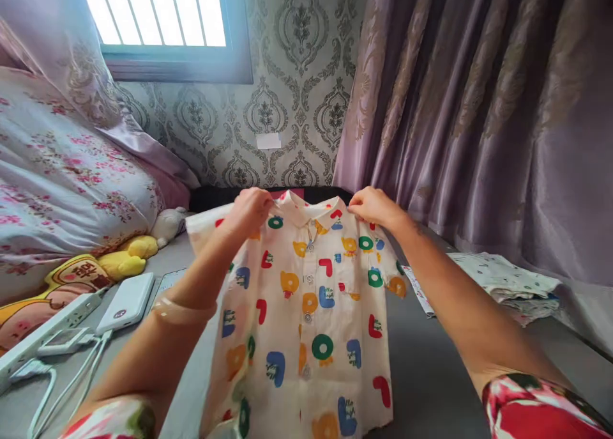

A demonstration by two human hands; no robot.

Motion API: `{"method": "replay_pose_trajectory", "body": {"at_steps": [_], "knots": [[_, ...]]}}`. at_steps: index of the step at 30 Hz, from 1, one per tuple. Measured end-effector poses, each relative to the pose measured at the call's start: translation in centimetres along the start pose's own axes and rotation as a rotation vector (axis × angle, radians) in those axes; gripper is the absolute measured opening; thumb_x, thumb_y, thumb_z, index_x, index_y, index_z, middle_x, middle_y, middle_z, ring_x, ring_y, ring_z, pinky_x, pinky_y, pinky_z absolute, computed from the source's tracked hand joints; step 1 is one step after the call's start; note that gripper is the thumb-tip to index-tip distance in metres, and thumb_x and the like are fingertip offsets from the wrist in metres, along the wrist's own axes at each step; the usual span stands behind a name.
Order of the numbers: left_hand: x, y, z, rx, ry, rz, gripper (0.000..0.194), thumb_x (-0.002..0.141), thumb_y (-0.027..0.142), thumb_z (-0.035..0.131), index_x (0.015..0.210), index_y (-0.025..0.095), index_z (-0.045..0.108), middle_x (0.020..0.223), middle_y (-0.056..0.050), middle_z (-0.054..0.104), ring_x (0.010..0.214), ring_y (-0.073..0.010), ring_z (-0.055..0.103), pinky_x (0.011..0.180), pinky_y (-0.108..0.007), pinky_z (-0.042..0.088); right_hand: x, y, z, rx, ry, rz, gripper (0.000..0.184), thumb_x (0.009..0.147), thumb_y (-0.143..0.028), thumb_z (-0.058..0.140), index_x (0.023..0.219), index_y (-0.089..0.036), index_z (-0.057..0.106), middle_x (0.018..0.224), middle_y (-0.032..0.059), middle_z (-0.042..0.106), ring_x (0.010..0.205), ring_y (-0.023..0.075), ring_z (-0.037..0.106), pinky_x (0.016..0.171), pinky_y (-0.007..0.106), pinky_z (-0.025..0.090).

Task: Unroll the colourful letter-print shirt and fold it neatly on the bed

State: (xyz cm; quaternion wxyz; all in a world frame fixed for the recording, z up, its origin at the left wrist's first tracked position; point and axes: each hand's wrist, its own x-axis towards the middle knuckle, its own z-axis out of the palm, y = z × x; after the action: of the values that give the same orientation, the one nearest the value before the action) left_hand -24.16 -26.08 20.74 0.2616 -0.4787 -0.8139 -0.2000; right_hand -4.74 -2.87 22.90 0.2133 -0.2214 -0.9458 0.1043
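At 9 o'clock of the view, a pink-flowered quilt (62,183) is heaped, with a yellow plush toy (127,260) lying against its lower edge; a white power strip (48,337) and a white power bank (127,301) are placed nearby at 8 o'clock, with white cables (71,375) trailing from them. A red-patterned sleeve (112,420) is seen at 7 o'clock, and the left hand (249,210) is reached forward from it to about 11 o'clock; its fingers are closed on the cloth beside the collar of a cream short-sleeved button-up shirt (306,311). The shirt is spread front-up at the centre of the view, across a grey surface (431,362), its lower part running down to 6 o'clock; it is printed with coloured shapes, and its top edge is held by both hands. The right hand (373,207) is closed on the cloth just beside the collar at about 1 o'clock, its arm running back to a second red-patterned sleeve (541,407) at 4 o'clock; a folded printed garment (507,282) is laid at 3 o'clock, well apart from that arm, below a mauve curtain (479,94).
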Motion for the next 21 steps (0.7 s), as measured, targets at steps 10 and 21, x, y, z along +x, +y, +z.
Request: {"method": "replay_pose_trajectory", "body": {"at_steps": [10, 21], "knots": [[-5.4, -0.7, 16.8, -0.107, -0.23, -0.305, 0.033, 0.093, 0.018, 0.04, 0.092, 0.016, 0.073, 0.095, -0.01, 0.07, 0.092, -0.0199, 0.063, 0.079, -0.025, 0.043, -0.5, 3.7, 14.9, -0.175, -0.091, 0.249, 0.024, 0.099, -0.023, 0.049, 0.107, -0.021, 0.071, 0.107, 0.0101, 0.069, 0.099, 0.0222, 0.063, 0.073, 0.025, 0.044], [-5.4, -1.4, 21.2, -0.103, -0.246, -0.376, 0.031, 0.098, 0.021, 0.037, 0.101, 0.017, 0.067, 0.099, -0.01, 0.063, 0.091, -0.0202, 0.06, 0.078, -0.028, 0.042, 0.8, 6.0, 19.9, -0.252, -0.087, 0.23, 0.029, 0.104, -0.023, 0.037, 0.112, -0.02, 0.064, 0.111, 0.011, 0.064, 0.101, 0.023, 0.061, 0.077, 0.028, 0.042]]}}
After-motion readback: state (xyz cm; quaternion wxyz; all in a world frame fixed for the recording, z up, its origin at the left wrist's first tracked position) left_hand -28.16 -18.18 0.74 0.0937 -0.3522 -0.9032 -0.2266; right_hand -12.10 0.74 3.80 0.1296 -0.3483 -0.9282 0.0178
